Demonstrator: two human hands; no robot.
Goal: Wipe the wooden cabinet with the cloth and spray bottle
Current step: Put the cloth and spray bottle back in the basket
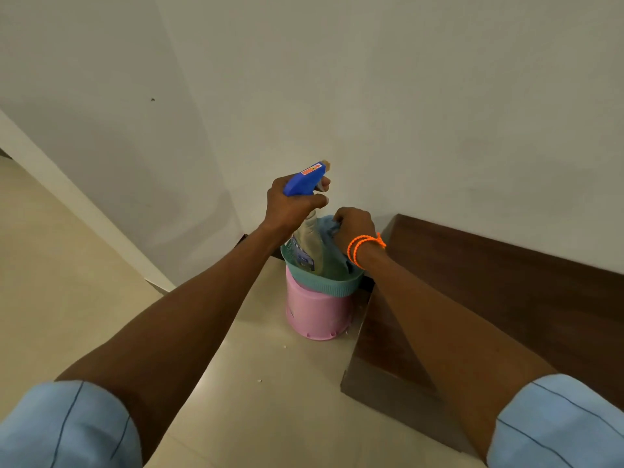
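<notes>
Cabinet wiping hasn't begun, I judge: my left hand (pixel 292 204) has its fingers wrapped round the spray bottle (pixel 305 228) neck, my right hand (pixel 354 226) pinches the cloth (pixel 329 244), both in the teal basket (pixel 324 285) on a pink bucket (pixel 317 315). Beside it, the wooden cabinet (pixel 506 298) sits untouched on pale tile floor (pixel 67 265) against a white wall (pixel 405 113).

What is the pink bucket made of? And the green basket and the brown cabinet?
The pink bucket looks like smooth plastic with a soft shine. The green basket on top seems plastic too, with a rim of little holes. The cabinet looks like dark wood or wood veneer, with faint grain and a dull finish.
</notes>
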